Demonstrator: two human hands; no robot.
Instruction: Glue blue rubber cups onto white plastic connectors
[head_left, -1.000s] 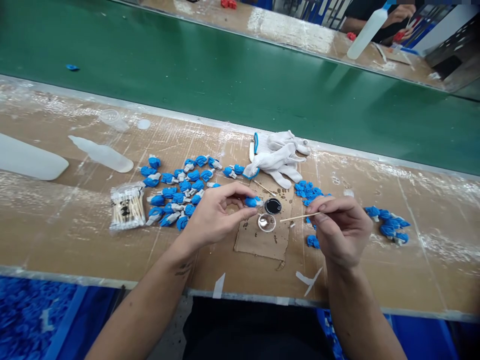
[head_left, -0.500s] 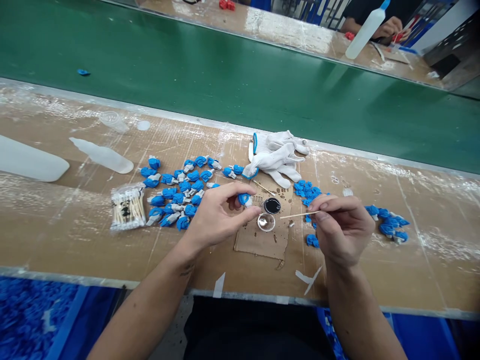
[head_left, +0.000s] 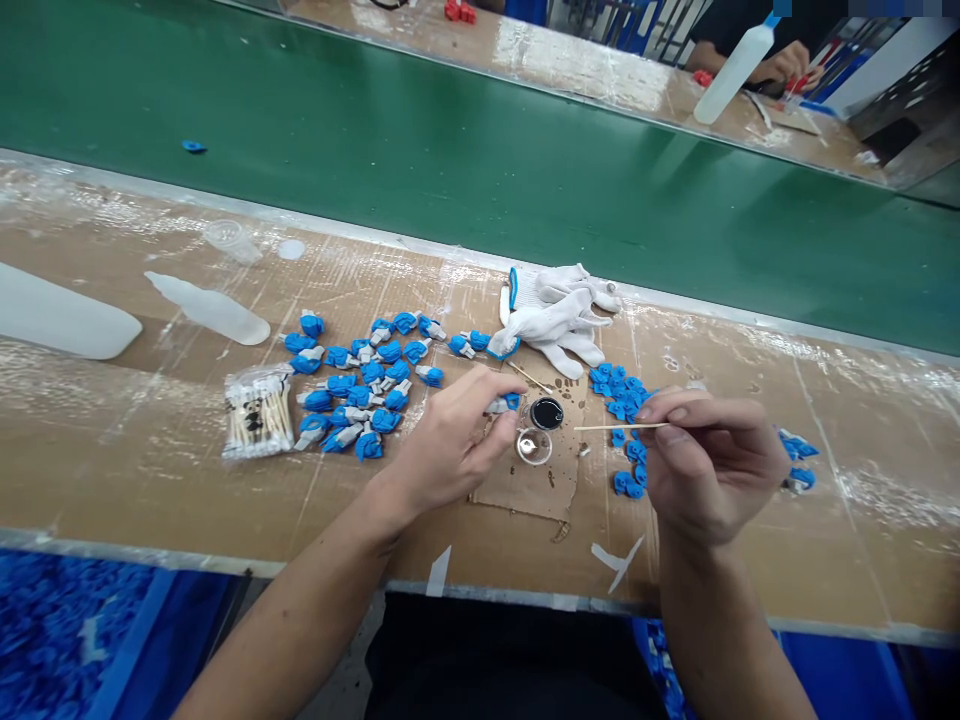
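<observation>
My left hand (head_left: 450,440) is closed, its thumb and fingers pinching a small blue and grey plastic part (head_left: 512,401) that the fingers largely cover. In my right hand (head_left: 712,465) a thin wooden stick (head_left: 615,428) is gripped between thumb and fingers. It points left, and its visible end looks bare. Between the hands, a small cup of black liquid (head_left: 547,413) and a clear cup (head_left: 534,447) stand on a stained cardboard piece (head_left: 525,492). A cotton swab (head_left: 530,377) lies behind them.
Blue and grey parts (head_left: 371,372) lie scattered left, beside a swab packet (head_left: 259,412). Small blue pieces (head_left: 615,382) lie right. White gloves (head_left: 555,318) rest behind the cups. Translucent bottles (head_left: 210,308) lie far left. A green belt (head_left: 420,170) runs beyond; a co-worker's hands (head_left: 787,65) are across it.
My left hand has turned over the part, so less of it shows, and the part sits slightly further right. My right hand has shifted right with the stick, which is now more level.
</observation>
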